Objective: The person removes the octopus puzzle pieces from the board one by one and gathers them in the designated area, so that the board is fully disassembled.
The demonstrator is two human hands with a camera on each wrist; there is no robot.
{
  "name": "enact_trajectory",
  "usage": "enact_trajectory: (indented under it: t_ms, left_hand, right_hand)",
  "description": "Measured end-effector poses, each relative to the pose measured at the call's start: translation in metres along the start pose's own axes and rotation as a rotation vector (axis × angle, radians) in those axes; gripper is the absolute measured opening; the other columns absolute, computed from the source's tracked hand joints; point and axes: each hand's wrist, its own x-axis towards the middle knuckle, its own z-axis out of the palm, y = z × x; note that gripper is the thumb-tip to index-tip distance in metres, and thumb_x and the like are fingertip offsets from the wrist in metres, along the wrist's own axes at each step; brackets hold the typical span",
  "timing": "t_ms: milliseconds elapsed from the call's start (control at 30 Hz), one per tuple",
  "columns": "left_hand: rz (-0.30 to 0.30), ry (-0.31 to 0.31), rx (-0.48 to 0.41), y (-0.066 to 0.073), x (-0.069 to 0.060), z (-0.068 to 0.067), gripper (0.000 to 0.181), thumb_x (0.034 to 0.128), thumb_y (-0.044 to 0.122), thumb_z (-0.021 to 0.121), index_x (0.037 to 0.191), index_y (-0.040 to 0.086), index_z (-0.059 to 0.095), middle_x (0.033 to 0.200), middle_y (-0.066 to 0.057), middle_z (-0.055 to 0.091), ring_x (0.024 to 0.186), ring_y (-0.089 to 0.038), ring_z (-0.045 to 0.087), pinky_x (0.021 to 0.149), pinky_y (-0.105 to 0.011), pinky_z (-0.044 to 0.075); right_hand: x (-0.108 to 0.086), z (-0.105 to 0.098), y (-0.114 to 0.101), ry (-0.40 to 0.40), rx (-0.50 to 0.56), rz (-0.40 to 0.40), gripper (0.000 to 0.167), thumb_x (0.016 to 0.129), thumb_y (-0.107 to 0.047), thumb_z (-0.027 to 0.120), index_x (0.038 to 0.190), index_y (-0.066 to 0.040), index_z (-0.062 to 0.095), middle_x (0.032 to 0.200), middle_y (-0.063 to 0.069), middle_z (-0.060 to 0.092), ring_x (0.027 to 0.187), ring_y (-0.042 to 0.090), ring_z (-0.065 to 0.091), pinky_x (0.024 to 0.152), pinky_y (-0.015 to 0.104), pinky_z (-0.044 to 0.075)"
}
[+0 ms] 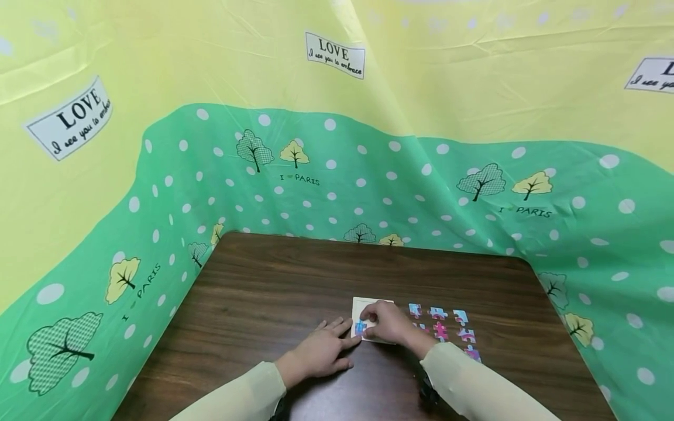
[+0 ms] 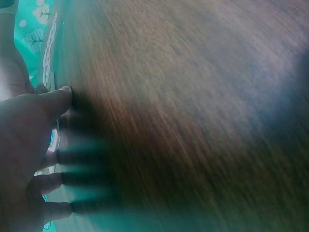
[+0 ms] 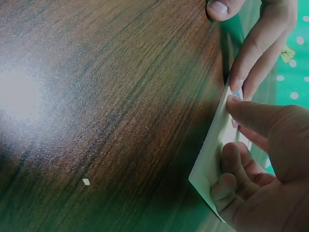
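Note:
A shallow white puzzle tray lies on the table, with a blue jigsaw piece in its lower left corner. My right hand is over the tray, thumb and forefinger closed about the piece; in the right wrist view the thumb lies at the tray's near edge and the other fingers curl inward. The fingers mostly cover the piece there. Flat beside the tray's left edge, my left hand has its fingers spread, with fingertips touching the frame's corner.
Right of the tray, several loose jigsaw pieces lie in rows, some partly behind the right forearm. A small pale chip rests on the brown wooden table. A green and yellow patterned curtain hangs behind the table and at its sides.

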Motion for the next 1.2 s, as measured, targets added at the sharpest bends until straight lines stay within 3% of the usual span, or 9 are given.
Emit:
enact_trajectory:
  t_ms: [500,767,967,1200]
  left_hand:
    - [0.016,-0.027,0.044,0.0005,0.0006,-0.0046,0.058,0.1003,0.057,0.056,0.154,0.036,0.047,0.164,-0.013,0.037,0.146,-0.035,0.044,0.106,-0.058,0.049]
    - [0.018,-0.017,0.065,-0.0007,0.0004,-0.0029,0.059,0.1003,0.058,0.055,0.154,0.036,0.047,0.164,-0.013,0.038,0.146,-0.035,0.045,0.106,-0.058,0.049]
    - [0.004,-0.036,0.056,-0.0005,0.0,-0.0035,0.058,0.1005,0.058,0.055,0.154,0.037,0.047,0.164,-0.012,0.037,0.147,-0.035,0.043,0.107,-0.058,0.049]
    - [-0.01,-0.043,0.031,0.0019,-0.001,-0.0046,0.058,0.1005,0.057,0.055,0.154,0.036,0.048,0.165,-0.011,0.037,0.147,-0.034,0.042,0.108,-0.058,0.048]
  right_hand:
    - [0.0026,-0.0053,-0.0026,-0.017,0.002,0.077,0.026,0.072,-0.011,0.09,0.094,-0.015,0.075,0.081,0.002,0.063,0.072,0.011,0.052,0.065,0.031,0.045]
    - [0.0044,-0.0039,-0.0047,-0.011,0.018,0.068,0.027,0.072,-0.009,0.09,0.09,-0.015,0.071,0.081,-0.002,0.065,0.072,0.009,0.054,0.068,0.031,0.047]
    - [0.0049,-0.0033,-0.0044,0.031,0.027,0.037,0.019,0.074,-0.002,0.078,0.086,-0.015,0.07,0.071,-0.009,0.063,0.066,0.006,0.055,0.066,0.027,0.047]
    - [0.0038,-0.0052,-0.0019,0.045,0.114,0.032,0.013,0.08,-0.003,0.077,0.087,-0.012,0.072,0.074,-0.005,0.067,0.066,0.006,0.057,0.06,0.024,0.047]
